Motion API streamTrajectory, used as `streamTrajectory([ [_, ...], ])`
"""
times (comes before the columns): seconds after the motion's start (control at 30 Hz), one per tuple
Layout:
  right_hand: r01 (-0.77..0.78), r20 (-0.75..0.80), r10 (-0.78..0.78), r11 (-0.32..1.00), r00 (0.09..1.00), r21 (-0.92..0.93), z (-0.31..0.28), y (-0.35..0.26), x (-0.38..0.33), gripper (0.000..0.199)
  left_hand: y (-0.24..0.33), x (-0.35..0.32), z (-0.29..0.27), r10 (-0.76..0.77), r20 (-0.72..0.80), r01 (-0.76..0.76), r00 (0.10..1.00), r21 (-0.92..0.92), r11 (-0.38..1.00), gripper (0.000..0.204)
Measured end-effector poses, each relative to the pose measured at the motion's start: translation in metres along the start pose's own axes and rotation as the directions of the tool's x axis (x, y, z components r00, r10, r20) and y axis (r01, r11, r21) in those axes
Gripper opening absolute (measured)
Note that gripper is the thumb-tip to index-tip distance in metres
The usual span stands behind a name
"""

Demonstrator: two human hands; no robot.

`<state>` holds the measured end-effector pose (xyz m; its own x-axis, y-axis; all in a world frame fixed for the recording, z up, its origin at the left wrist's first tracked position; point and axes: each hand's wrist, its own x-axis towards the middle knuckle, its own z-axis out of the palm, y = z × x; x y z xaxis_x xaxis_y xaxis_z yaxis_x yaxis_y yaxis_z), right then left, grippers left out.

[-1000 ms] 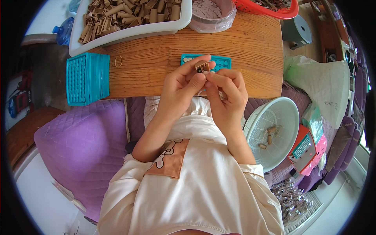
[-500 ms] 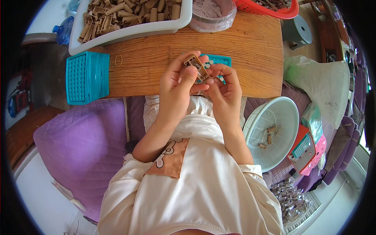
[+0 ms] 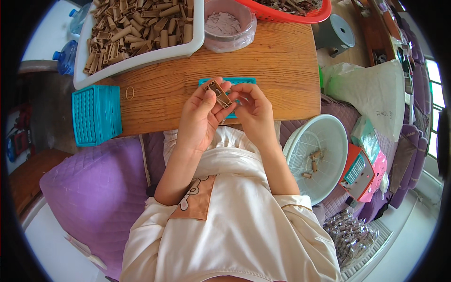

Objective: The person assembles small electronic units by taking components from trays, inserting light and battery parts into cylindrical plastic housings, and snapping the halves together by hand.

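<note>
My left hand grips a small tan plastic casing, an open half-shell with small metal parts inside, its hollow side facing up. Beside the casing's lower right end is my right hand, thumb and forefinger drawn together; whatever lies between them is too small to make out. Both hands are raised over a teal studded tray at the table's near edge. They hide most of that tray.
A white tub of loose tan casings, a bowl of pale flat pieces and a red basket line the wooden table's back. Stacked teal trays stand left. Right of me, a pale basin holds a few tan pieces.
The whole view has shifted a little. My right fingertips have drawn back slightly from the casing, and my left hand still holds it, now turned flatter.
</note>
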<state>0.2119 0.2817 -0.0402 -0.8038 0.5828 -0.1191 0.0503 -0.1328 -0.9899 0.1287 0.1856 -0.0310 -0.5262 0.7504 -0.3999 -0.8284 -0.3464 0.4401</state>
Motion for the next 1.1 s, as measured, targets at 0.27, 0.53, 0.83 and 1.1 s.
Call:
streamTrajectory([
  [0.27,-0.021,-0.073,0.040,0.967,0.997,0.253,0.013,-0.006,-0.003,0.033,-0.011,-0.007,0.004,0.266,0.068,-0.267,0.962,0.450,0.852,0.029],
  [0.53,-0.024,-0.077,0.018,0.996,0.997,-0.082,0.010,-0.012,0.000,0.030,-0.018,-0.012,0.006,0.383,0.196,-0.405,0.903,0.685,0.606,0.032],
  [0.83,-0.044,0.142,0.098,0.939,0.985,-0.342,-0.040,-0.004,0.022,0.016,0.024,-0.005,-0.022,0.260,0.089,-0.273,0.961,0.431,0.860,0.044],
  [1.1,0.252,0.112,-0.264,0.589,0.958,-0.768,-0.032,0.024,0.034,0.014,0.026,-0.003,-0.036,0.102,0.082,-0.128,0.991,0.450,0.884,0.047],
])
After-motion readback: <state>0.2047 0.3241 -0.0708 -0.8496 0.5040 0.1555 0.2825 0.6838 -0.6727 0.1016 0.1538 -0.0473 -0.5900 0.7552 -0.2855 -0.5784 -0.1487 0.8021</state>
